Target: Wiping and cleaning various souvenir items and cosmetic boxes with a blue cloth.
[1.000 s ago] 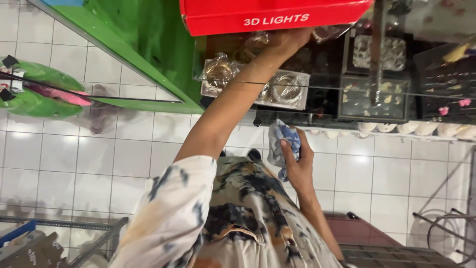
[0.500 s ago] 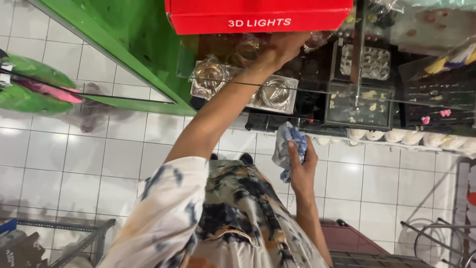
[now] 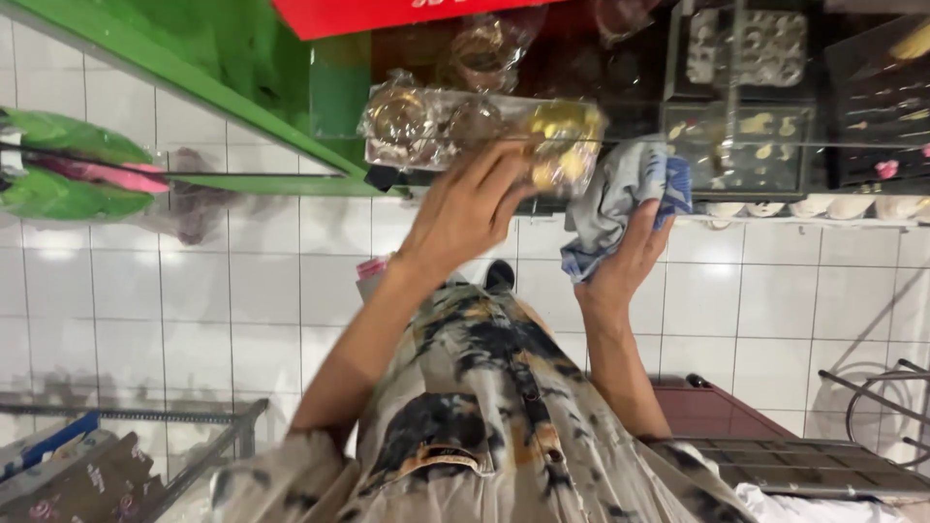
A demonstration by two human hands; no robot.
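Note:
My left hand [image 3: 463, 211] is shut on the lower edge of a clear plastic package of golden bangles [image 3: 455, 123], held in front of a glass display case [image 3: 756, 145]. My right hand [image 3: 628, 260] grips a crumpled blue and white cloth [image 3: 620, 199], which touches the package's right end. A red box [image 3: 387, 14] sits at the top edge of the view, above the package. My patterned shirt fills the lower middle.
A green shelf frame [image 3: 194, 82] runs across the upper left. A green and pink wrapped item [image 3: 68, 179] lies at the left. Jewellery trays [image 3: 746, 48] fill the case. A metal rack [image 3: 194, 426], a dark red box [image 3: 707, 412] and a grey crate [image 3: 804, 470] stand on the white tiled floor.
My left hand came down from under the red box and now holds the bangle package. My right hand rose with the cloth up to the package's right end.

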